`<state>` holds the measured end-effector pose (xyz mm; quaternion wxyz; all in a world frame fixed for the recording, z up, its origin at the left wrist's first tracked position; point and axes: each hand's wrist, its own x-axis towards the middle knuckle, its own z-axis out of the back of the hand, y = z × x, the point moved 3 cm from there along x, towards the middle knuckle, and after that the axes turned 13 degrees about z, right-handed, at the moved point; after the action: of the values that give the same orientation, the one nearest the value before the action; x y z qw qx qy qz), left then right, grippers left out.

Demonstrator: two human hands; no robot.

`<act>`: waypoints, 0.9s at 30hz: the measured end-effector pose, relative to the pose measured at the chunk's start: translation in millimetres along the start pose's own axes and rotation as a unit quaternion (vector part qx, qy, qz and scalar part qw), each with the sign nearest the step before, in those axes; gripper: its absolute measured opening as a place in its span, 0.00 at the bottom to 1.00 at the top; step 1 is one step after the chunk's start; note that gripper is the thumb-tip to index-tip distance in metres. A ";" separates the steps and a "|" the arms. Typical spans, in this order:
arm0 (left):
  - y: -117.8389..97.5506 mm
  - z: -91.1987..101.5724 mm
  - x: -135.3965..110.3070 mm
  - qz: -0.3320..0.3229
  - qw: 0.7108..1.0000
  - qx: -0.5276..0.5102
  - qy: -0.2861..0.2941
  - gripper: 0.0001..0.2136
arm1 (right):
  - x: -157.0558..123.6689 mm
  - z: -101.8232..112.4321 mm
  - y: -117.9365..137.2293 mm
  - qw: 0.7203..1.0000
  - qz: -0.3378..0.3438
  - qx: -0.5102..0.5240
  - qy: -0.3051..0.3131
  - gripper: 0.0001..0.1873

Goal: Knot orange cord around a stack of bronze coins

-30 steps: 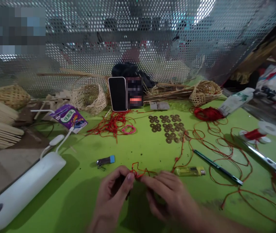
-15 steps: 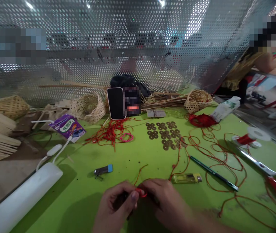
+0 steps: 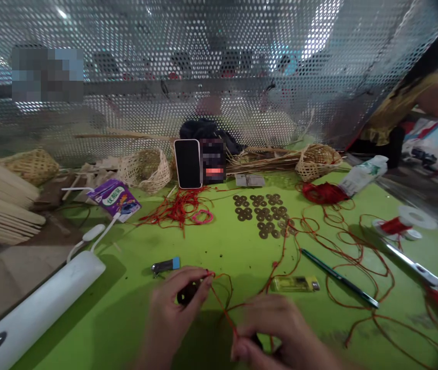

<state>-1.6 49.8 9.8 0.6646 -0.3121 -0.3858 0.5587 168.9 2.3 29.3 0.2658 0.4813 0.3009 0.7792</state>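
Between finger and thumb, my left hand pinches a red cord. Dark round pieces that look like coins show inside that hand, partly hidden by the fingers. The cord runs taut down to my right hand, whose closed fingers grip it lower and to the right. A thin loop of cord bows out between the hands. Just beyond my left hand lies a nail clipper with a blue end. A yellow lighter rests above my right hand, beside a dark green pen.
Clusters of old coins lie mid-table. Loose red cord, scissors and a spool spread rightward. A white power bank-like bar and purple drink carton are left. A phone stands before woven baskets.
My hands have moved apart: the right went down toward me, the left slightly up and left. The cord, bunched between them before, is now stretched. The whole view has shifted slightly.
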 end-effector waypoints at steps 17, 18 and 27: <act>-23.7 -15.9 -10.7 -0.096 0.985 0.058 0.134 0.07 | 1.6 29.0 -25.3 0.965 -0.151 0.170 -0.128 0.20; -24.0 -16.2 -10.4 -0.084 0.986 0.034 0.137 0.07 | 0.4 25.4 -28.0 0.951 -0.194 0.210 -0.120 0.22; -21.9 -17.4 -9.8 -0.029 0.989 -0.044 0.141 0.07 | -1.9 10.2 -31.8 0.951 -0.265 0.160 0.010 0.09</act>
<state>23.6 36.5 17.9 0.7141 -0.4055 -0.3214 0.4716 182.9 24.7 8.8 0.3789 0.4126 0.5413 0.6271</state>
